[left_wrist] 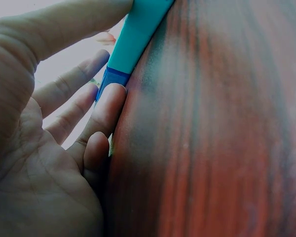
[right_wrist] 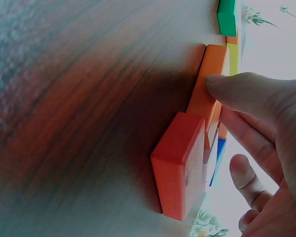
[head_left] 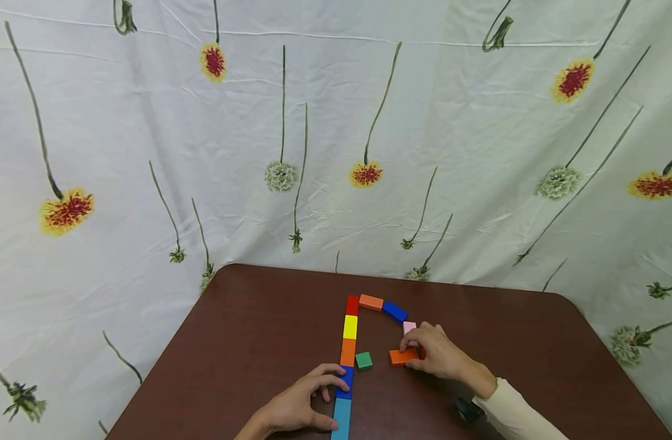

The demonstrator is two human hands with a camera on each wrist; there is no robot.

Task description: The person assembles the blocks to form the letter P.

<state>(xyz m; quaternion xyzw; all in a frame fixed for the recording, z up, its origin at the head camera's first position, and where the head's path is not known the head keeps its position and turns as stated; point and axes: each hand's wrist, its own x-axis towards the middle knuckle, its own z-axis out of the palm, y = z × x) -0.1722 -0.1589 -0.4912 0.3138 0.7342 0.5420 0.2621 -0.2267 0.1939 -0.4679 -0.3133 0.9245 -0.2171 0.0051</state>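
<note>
My right hand [head_left: 437, 353] pinches an orange block [head_left: 400, 357] between thumb and finger, flat on the table. Against that block's end stands a red block [right_wrist: 175, 143], mostly hidden by the hand in the head view. A pink block [head_left: 409, 328] lies just beyond the fingers. At the lower middle, my left hand [head_left: 303, 400] rests loosely beside a straight row of blocks. Its fingertips touch the dark blue block [head_left: 345, 382], and its thumb lies at the light blue block [head_left: 341, 418]. Right of the row sits a small green block [head_left: 363, 360].
The row continues away with orange [head_left: 348, 352], yellow [head_left: 350, 327] and red [head_left: 352, 305] blocks. From its far end, another orange block [head_left: 371, 302] and a blue block [head_left: 395, 311] curve right. A dark object [head_left: 468, 409] is by the right sleeve. Flowered cloth [head_left: 336, 122] hangs behind the brown table [head_left: 248, 330].
</note>
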